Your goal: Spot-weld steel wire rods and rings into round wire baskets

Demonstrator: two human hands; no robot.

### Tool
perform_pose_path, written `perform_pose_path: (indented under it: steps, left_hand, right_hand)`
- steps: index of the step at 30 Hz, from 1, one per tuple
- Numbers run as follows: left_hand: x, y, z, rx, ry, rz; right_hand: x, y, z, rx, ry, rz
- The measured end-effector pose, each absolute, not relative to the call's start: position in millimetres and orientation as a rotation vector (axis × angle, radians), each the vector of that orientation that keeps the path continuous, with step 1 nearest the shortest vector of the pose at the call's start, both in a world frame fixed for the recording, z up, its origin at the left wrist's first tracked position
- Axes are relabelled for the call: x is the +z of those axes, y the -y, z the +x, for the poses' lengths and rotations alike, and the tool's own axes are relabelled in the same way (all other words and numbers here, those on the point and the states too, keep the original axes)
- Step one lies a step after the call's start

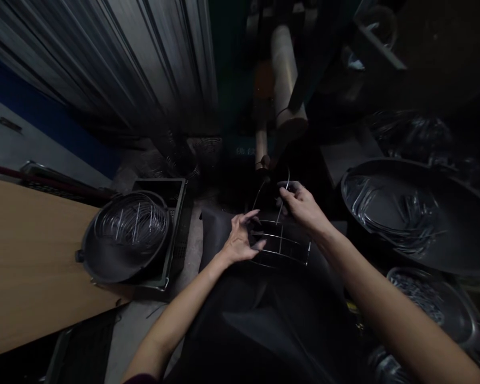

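A small wire rack point(280, 243) of thin, shiny, slightly curved rods lies over my dark-aproned lap. My left hand point(240, 238) grips its left side, thumb and fingers spread across several rods. Above the rack, my right hand point(300, 205) pinches a thin metal wire point(280, 213) that runs up from the rods and bends at its top end. I cannot tell whether this wire is joined to the rack. The far side of the rack is dim, close below the machine point(286, 69).
Left, a round dark pan point(116, 261) of wire rings rests on a crate point(180, 213) beside a wooden board point(36, 256). Right stand a large pan point(456, 213) of bent wires and a metal bowl point(462, 314) of small metal pieces. Dark machine parts rise ahead.
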State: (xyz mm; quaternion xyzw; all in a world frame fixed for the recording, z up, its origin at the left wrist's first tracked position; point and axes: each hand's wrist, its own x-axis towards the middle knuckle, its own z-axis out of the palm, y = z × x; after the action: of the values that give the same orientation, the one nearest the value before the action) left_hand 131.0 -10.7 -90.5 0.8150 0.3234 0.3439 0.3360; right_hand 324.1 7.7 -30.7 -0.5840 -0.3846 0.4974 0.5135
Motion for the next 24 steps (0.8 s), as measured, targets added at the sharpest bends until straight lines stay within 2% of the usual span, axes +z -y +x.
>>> perform_pose_path:
  steps: [3, 10, 24]
  left_hand:
    - [-82, -3, 138, 1.096, -0.731, 2.051]
    - [-59, -52, 149, 1.273, -0.520, 2.065]
    - [-49, -88, 154, 1.226, -0.471, 2.068]
  right_hand:
    - [-13, -20, 323, 1.156, 0.925, -1.380]
    - [18, -59, 321, 1.123, 0.914, -1.377]
    - [25, -87, 323, 1.027, 0.892, -1.420]
